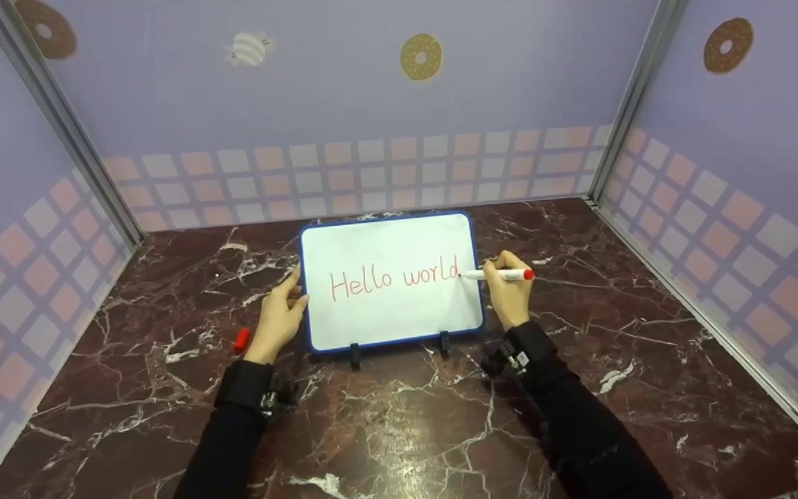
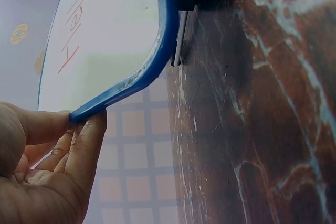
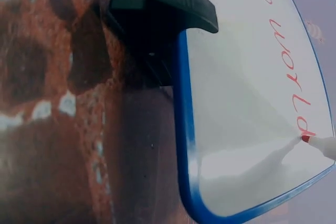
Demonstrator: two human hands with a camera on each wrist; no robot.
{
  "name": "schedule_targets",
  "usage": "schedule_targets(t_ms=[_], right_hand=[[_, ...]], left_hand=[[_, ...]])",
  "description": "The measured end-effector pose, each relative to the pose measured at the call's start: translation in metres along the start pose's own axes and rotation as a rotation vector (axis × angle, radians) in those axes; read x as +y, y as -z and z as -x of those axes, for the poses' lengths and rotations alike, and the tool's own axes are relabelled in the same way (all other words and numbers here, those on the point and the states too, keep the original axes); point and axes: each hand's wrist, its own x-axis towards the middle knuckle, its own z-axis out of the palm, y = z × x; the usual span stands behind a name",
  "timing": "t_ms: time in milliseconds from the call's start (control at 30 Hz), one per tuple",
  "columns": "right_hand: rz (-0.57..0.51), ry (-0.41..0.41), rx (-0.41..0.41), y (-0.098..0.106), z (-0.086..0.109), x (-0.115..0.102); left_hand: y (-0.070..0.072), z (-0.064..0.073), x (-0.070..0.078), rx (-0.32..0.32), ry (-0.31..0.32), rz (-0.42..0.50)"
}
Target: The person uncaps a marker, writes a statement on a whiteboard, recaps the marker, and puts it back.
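Note:
A whiteboard [image 1: 392, 319] with a blue frame leans back on a stand with black feet [image 1: 355, 355]. Red handwriting across it reads "Hello world". At its left edge my left hand [image 1: 278, 315] pinches the frame, thumb on the front and fingers behind, as the left wrist view shows. My right hand [image 1: 510, 294] grips a white marker [image 1: 496, 275] with a red end, held sideways at the board's right edge. In the right wrist view the marker's red tip [image 3: 305, 138] is right at the final letter "d". Most of the right hand is outside that view.
A red marker cap [image 1: 242, 339] lies on the dark marbled table [image 1: 399, 430], left of my left hand. Purple panels [image 1: 337, 104] with a checked border and doughnut pictures wall in the back and both sides. Black support hooks [image 3: 184, 6] hold the board's lower edge.

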Motion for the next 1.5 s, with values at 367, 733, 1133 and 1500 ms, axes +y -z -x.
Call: schedule_targets(t_ms=[367, 733, 1133, 1500], right_hand=[[-0.001, -0.016, 0.036, 0.002, -0.01, -0.002], [0.021, 0.008, 0.013, 0.001, -0.014, 0.001], [0.009, 0.012, -0.004, 0.004, -0.008, 0.002], [0.016, 0.031, 0.034, 0.006, -0.002, 0.0]], left_hand=[[-0.001, 0.001, -0.002, 0.013, -0.01, -0.018], [0.0, 0.0, 0.0, 0.01, -0.019, -0.018], [0.0, -0.001, 0.0, 0.007, -0.009, -0.004], [0.0, 0.001, -0.001, 0.002, 0.004, 0.009]])
